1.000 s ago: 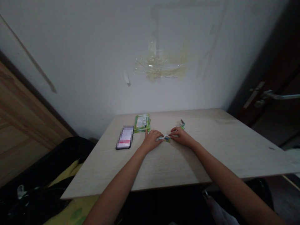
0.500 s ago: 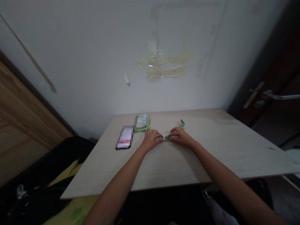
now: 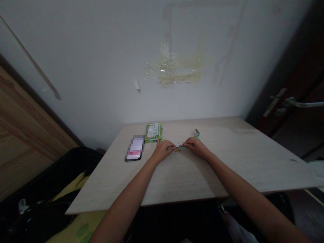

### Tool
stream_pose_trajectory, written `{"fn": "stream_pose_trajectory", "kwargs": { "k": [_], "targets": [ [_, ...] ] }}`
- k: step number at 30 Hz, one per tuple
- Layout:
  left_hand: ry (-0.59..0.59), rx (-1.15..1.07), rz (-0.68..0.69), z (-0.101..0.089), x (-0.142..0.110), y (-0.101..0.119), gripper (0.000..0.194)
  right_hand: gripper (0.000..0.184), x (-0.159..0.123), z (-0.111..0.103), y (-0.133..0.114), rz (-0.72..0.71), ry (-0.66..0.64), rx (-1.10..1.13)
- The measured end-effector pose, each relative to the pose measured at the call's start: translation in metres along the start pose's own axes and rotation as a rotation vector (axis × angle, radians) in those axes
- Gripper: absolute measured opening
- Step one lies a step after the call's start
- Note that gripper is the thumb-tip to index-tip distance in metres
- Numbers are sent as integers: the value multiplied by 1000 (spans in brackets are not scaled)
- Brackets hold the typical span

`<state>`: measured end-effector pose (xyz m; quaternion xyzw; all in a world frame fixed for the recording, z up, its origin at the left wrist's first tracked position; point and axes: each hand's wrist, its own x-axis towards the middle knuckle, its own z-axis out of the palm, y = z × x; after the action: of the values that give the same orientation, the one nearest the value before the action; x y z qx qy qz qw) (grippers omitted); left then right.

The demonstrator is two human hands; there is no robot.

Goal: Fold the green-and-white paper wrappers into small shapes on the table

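Note:
Between my hands, low over the table, is a small printed wrapper (image 3: 180, 147), white with green and yellow patches, apparently folded lengthwise. My left hand (image 3: 163, 150) pinches its left end, thumb and fingers together. At the other end, the fingertips of my right hand (image 3: 193, 145) are closed on it. Just behind my right hand lies a small folded green-and-white piece (image 3: 196, 133). Flat green printed packets (image 3: 153, 132) lie stacked beyond my left hand. A phone (image 3: 135, 148) with its screen lit and blurred rests left of that stack.
The pale wooden table (image 3: 215, 172) stands against a white wall (image 3: 101, 67) with patches of old tape. A dark door with a metal handle (image 3: 303, 104) is at the right. Dark bags and yellow cloth (image 3: 83, 226) lie below the table's left edge.
The wrapper lay partly open between my fingers, was then folded narrower, and now shows as a longer strip. My fingers have shifted slightly along it; the phone and packets stay put.

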<state>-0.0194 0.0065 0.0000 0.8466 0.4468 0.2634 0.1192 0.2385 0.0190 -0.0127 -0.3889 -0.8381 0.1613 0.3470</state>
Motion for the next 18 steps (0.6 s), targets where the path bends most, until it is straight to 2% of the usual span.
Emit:
{"fn": "stream_pose_trajectory", "kwargs": {
  "k": [8,15,18],
  "targets": [
    [38,-54,-11,0,2,4,26,17,1,4,5,-28,51,-14],
    [50,-42,-5,-1,1,7,25,9,0,6,-5,94,62,14],
    [70,-11,-24,0,1,9,24,22,-1,8,-11,136,125,36]
  ]
}}
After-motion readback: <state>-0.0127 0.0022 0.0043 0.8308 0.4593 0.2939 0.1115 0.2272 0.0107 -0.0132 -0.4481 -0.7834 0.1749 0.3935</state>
